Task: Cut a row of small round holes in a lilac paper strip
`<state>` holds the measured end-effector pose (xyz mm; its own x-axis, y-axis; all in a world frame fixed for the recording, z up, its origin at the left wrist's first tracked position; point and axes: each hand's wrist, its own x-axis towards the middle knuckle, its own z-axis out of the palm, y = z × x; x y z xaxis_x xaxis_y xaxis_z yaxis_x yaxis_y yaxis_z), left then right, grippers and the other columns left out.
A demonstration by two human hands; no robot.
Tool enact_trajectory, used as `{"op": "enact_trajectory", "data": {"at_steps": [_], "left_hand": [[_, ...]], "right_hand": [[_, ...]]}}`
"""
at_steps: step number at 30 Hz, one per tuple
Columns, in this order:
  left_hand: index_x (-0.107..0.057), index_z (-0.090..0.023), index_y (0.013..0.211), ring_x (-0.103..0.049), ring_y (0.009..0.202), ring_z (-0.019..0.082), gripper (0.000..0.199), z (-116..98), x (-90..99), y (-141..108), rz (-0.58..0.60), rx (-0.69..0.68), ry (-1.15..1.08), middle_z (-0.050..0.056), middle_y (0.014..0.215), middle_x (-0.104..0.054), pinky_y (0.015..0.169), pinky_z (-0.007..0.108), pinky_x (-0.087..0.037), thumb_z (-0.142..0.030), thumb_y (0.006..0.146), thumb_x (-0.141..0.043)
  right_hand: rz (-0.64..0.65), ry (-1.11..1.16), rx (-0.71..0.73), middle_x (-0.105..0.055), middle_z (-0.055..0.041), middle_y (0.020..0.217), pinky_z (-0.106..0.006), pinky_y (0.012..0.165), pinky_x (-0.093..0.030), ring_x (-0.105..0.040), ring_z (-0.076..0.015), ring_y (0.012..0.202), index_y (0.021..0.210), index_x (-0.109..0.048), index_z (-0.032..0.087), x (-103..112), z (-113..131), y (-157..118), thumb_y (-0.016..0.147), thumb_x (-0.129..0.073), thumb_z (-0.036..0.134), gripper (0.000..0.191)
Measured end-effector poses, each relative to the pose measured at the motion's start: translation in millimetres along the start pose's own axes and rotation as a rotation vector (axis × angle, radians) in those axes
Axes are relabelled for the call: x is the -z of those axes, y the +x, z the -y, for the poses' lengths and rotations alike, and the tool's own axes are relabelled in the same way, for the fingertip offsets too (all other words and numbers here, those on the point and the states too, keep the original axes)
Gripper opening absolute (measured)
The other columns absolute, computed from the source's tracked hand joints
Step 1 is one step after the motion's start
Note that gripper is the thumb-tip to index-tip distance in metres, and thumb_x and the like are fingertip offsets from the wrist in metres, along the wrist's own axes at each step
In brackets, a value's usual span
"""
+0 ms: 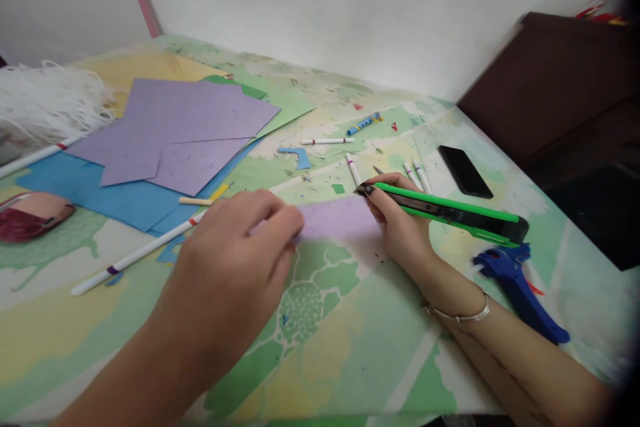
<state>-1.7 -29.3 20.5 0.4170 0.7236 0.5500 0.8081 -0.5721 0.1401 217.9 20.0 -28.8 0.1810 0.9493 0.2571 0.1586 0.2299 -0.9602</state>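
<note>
A strip of purple paper stretches between my two hands above the table, slightly blurred. Its left end is pinched by my left hand, fingers closed. My right hand grips a green and black utility knife, its blade pointing left above the paper. The strip's right end meets the fingers of that hand; how they hold it is partly hidden. Just beyond lie a small green paper scrap and a white paper stick. A blue glue gun rests beside my right forearm.
Purple sheets overlap blue paper at the left, near white stringy material and a pouch. A long white rod lies on the patterned tablecloth. Farther right are a blue paper flute shape and a black phone.
</note>
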Motion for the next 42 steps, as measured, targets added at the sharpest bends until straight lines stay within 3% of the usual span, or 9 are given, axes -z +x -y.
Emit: {"op": "enact_trajectory", "data": {"at_steps": [3, 6, 11, 16, 21, 27, 32, 37, 42], "left_hand": [[-0.064, -0.016, 0.081, -0.06, 0.084, 0.025, 0.024, 2, -5.0, -10, -0.059, -0.325, 0.026, 0.009, 0.087, -0.066, 0.074, 0.041, -0.047, -0.006, 0.088, -0.043], [-0.069, -0.01, 0.086, -0.064, 0.091, 0.03, 0.031, 7, -20.7, -28, 0.039, -0.39, 0.077, 0.015, 0.09, -0.07, 0.076, 0.047, -0.05, -0.002, 0.087, -0.039], [-0.066, -0.008, 0.113, -0.062, 0.107, 0.035, 0.037, 9, -33.5, -54, 0.229, -0.283, 0.082, 0.02, 0.117, -0.067, 0.08, 0.052, -0.053, -0.011, 0.091, -0.036], [-0.064, 0.0, 0.115, -0.06, 0.109, 0.043, 0.043, 1, -35.1, -61, 0.179, -0.284, 0.097, 0.027, 0.12, -0.063, 0.078, 0.06, -0.054, -0.032, 0.094, -0.044], [-0.063, -0.015, 0.123, -0.058, 0.112, 0.045, 0.036, -5, -38.0, -64, 0.17, -0.203, 0.053, 0.027, 0.125, -0.06, 0.08, 0.067, -0.05, -0.025, 0.092, -0.049], [-0.066, -0.017, 0.119, -0.058, 0.113, 0.045, 0.032, -6, -36.8, -63, 0.144, -0.154, -0.016, 0.027, 0.122, -0.061, 0.083, 0.069, -0.048, -0.02, 0.09, -0.052], [-0.067, -0.015, 0.117, -0.059, 0.11, 0.045, 0.031, -7, -36.1, -61, 0.13, -0.152, -0.029, 0.027, 0.12, -0.062, 0.081, 0.069, -0.048, -0.017, 0.089, -0.053], [-0.067, -0.015, 0.115, -0.059, 0.111, 0.044, 0.03, -10, -35.8, -59, 0.118, -0.138, -0.025, 0.026, 0.119, -0.062, 0.082, 0.069, -0.048, -0.017, 0.089, -0.053], [-0.066, -0.017, 0.114, -0.058, 0.113, 0.043, 0.028, -8, -38.5, -58, 0.142, -0.113, -0.032, 0.023, 0.12, -0.061, 0.084, 0.068, -0.048, -0.02, 0.091, -0.05]], "right_hand": [[-0.015, 0.141, -0.053, -0.059, 0.0041, 0.058, -0.019, 0.042, -0.037, -0.041, -0.0063, 0.043, 0.083, -0.061, 0.021, -1, -2, 2, 0.079, -0.065, 0.027, 0.009], [0.016, 0.217, -0.097, -0.056, 0.0048, 0.055, -0.018, 0.041, -0.035, -0.041, -0.006, 0.043, 0.081, -0.061, 0.02, -1, -1, 2, 0.079, -0.066, 0.027, 0.009], [0.213, 0.176, -0.223, -0.058, 0.0036, 0.058, -0.016, 0.039, -0.034, -0.044, -0.0046, 0.042, 0.081, -0.062, 0.019, -1, 5, -3, 0.08, -0.069, 0.038, 0.02], [0.401, 0.057, -0.242, -0.059, 0.0032, 0.058, -0.014, 0.04, -0.037, -0.05, -0.0057, 0.045, 0.083, -0.066, 0.019, -1, 10, -13, 0.081, -0.067, 0.032, 0.013], [0.399, 0.041, -0.253, -0.058, 0.0044, 0.056, -0.014, 0.04, -0.039, -0.05, -0.0058, 0.045, 0.084, -0.064, 0.019, -2, 19, -30, 0.083, -0.065, 0.029, 0.01], [0.166, -0.087, -0.166, -0.068, 0.0003, 0.066, -0.018, 0.04, -0.044, -0.053, -0.0074, 0.042, 0.103, -0.06, 0.022, 5, 27, -31, 0.088, -0.06, 0.044, 0.027], [0.315, -0.195, -0.261, -0.059, 0.0035, 0.048, -0.016, 0.032, -0.036, -0.05, -0.0088, 0.032, 0.106, -0.059, 0.021, 13, 22, -24, 0.09, -0.054, 0.048, 0.031], [0.514, -0.182, -0.239, -0.062, 0.0034, 0.06, -0.017, 0.04, -0.044, -0.057, -0.0095, 0.044, 0.094, -0.054, 0.023, 11, 21, -27, 0.086, -0.061, 0.032, 0.015], [0.579, -0.139, -0.261, -0.063, 0.006, 0.069, -0.018, 0.048, -0.048, -0.057, -0.0092, 0.054, 0.096, -0.044, 0.026, 11, 20, -30, 0.07, -0.076, 0.017, 0.042]]}}
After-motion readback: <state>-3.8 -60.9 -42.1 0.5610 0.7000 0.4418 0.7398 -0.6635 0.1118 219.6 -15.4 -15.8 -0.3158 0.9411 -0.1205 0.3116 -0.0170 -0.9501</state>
